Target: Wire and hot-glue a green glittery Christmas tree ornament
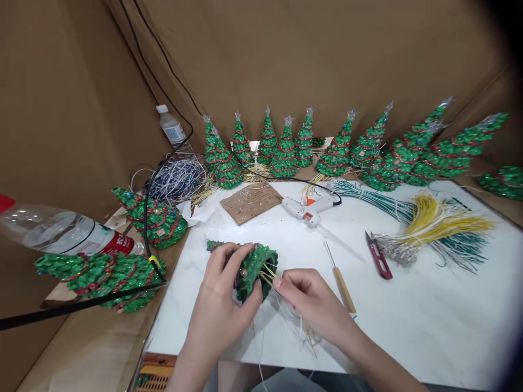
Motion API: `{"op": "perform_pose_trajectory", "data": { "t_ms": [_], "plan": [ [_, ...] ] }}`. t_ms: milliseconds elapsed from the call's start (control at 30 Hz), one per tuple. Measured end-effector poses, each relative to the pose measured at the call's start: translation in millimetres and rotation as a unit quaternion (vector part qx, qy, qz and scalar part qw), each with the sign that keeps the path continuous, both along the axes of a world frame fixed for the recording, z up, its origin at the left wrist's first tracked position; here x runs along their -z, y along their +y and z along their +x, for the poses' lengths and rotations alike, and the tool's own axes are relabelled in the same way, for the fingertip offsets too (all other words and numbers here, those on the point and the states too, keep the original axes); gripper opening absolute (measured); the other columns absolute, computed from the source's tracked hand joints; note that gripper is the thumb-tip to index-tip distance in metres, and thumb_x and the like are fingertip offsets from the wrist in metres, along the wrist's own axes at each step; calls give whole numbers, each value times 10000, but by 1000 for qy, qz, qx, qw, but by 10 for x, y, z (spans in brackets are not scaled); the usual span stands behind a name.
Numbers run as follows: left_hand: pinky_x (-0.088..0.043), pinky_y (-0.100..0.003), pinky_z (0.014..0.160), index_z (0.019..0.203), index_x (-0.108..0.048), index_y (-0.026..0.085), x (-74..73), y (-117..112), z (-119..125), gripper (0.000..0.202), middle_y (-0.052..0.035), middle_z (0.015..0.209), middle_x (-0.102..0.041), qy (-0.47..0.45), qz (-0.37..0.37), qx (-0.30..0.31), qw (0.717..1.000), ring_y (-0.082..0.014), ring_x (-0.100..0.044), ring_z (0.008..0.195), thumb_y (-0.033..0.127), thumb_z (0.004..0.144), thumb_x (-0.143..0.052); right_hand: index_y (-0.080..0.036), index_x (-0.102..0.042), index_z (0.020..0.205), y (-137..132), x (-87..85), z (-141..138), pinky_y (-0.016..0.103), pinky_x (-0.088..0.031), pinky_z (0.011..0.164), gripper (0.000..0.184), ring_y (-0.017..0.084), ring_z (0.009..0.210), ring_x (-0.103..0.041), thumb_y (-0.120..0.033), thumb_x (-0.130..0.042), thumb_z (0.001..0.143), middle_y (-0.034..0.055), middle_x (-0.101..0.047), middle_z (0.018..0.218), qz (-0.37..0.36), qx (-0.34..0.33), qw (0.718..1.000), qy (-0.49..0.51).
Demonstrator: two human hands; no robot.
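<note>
A small green Christmas tree (265, 260) lies on its side near the front of the white table, its hollow base turned toward my right. My left hand (223, 296) is wrapped round its body, thumb at the rim of the base. Yellow and white wires (267, 276) come out of the hollow. My right hand (308, 294) pinches these wires between thumb and fingers just outside the opening. Loose wire ends (308, 332) hang below that hand. To its right lie a wooden-handled awl (344, 288) and red thread snips (379, 258).
A white glue gun (306, 211) with a black cord lies beyond the tree, beside a cardboard piece (250, 202). Bundled yellow and green wires (437, 223) lie at right. Several finished trees (285, 155) line the back. A large plastic bottle (69, 231) lies at left.
</note>
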State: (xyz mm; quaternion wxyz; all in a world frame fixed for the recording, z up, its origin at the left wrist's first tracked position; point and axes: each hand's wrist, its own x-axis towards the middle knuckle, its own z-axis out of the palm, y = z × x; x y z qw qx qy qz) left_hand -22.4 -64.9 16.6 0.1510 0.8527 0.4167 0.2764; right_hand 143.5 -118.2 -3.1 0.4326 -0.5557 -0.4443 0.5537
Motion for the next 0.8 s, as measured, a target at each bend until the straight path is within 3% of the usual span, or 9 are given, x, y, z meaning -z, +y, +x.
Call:
{"op": "perform_pose_trajectory", "data": {
  "t_ms": [167,400,633,800],
  "plan": [
    [-481,-398,863,1226,-522,217,-3,-21,47,484,-86,1085,-466,-3,22,-24,999,-237,-499,1025,178,745,-564,-179,-464,553,-2,27,92,227,-229,452,367,73,457,-329,-399,-502,844,-45,-414,507,-14,4,995,99],
    [-505,-380,812,1102,-591,218,5,-107,63,331,-84,1061,-473,-20,36,-51,998,-223,-531,974,273,777,-630,-178,-482,542,-3,16,76,238,-311,506,365,91,513,-408,-403,-534,824,-21,-461,541,22,29,987,159],
    [-437,-424,956,1195,-518,228,86,-154,51,378,-87,1169,-528,-32,83,-35,995,-241,-499,1116,237,826,-598,-182,-491,550,-86,57,14,257,-307,513,359,98,512,-410,-396,-536,835,-16,-462,556,32,40,982,183],
    [-417,-427,974,1131,-546,207,198,-228,52,316,-89,1167,-524,-77,97,-53,991,-232,-505,1110,181,819,-587,-171,-517,524,-113,73,-43,261,-353,593,344,101,629,-464,-332,-582,822,15,-504,768,78,75,970,219]
  ]
}}
